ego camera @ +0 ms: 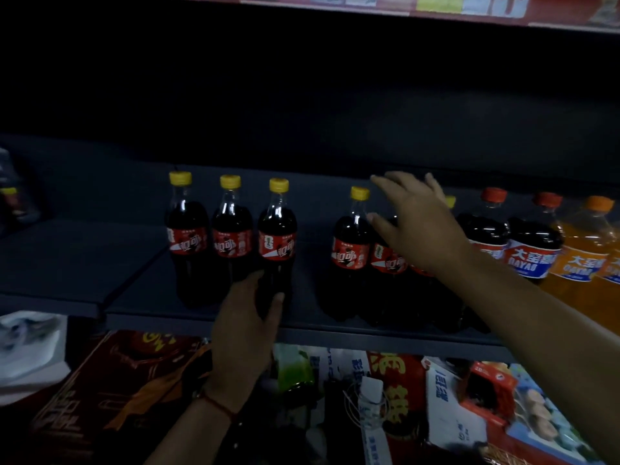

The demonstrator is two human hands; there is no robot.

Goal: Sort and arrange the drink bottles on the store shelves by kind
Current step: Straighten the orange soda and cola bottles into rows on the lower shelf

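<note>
Cola bottles [231, 229] being grouped — left hand [246, 327] grips one, right hand [419, 223] fingers apart; next, close the gap.

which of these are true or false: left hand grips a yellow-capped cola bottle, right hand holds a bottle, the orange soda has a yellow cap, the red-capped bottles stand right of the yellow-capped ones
1. The left hand grips a yellow-capped cola bottle. True.
2. The right hand holds a bottle. False: its fingers are spread open over the yellow-capped bottles, gripping nothing.
3. The orange soda bottle has a yellow cap. False: its cap is orange.
4. The red-capped bottles stand right of the yellow-capped ones. True.
</note>
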